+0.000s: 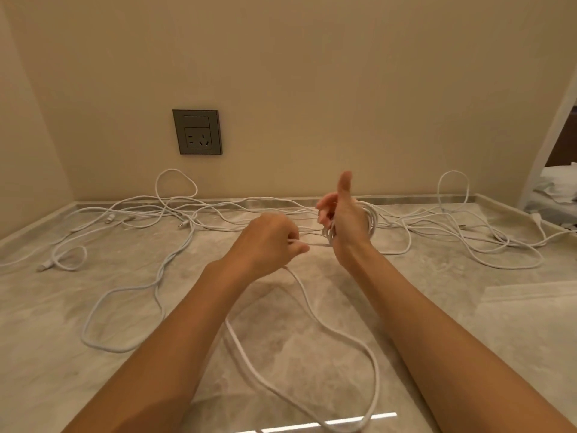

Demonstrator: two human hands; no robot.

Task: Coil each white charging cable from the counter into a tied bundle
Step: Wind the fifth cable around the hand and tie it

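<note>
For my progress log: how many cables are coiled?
1: the coil wound round the right hand, its tail pinched by the left hand. Other cables lie loose across the counter; none looks hidden.

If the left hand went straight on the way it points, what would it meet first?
Probably the right hand, low near the wrist, where the coil of white charging cable wraps it. The left hand points rightward along the strand it pinches; their depth gap is unclear.
</note>
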